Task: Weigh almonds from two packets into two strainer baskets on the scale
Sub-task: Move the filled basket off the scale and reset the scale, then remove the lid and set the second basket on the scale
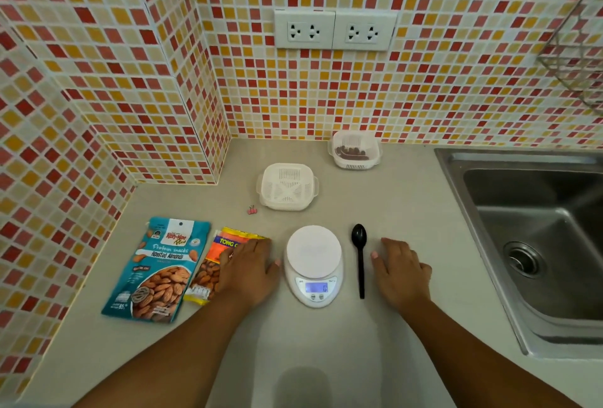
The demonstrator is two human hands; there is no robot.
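- Beige desk (326,342) meets a red-and-yellow mosaic wall, a steel sink (535,244) at right.
- Left hand (249,269) lies flat, fingers together, on the yellow almond packet (208,274); a blue almond packet (160,270) lies left of it.
- Right hand (403,272) rests flat beside a black spoon (360,257).
- Between the hands sits the scale (314,265), its platform bare.
- Farther back: an empty strainer basket (287,186), then a second basket (355,149) holding almonds.

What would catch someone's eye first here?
Probably the red and yellow tiled wall behind the counter. Next, the white scale at the centre front, with the left hand resting on the orange almond packet and the right hand flat beside the black spoon.
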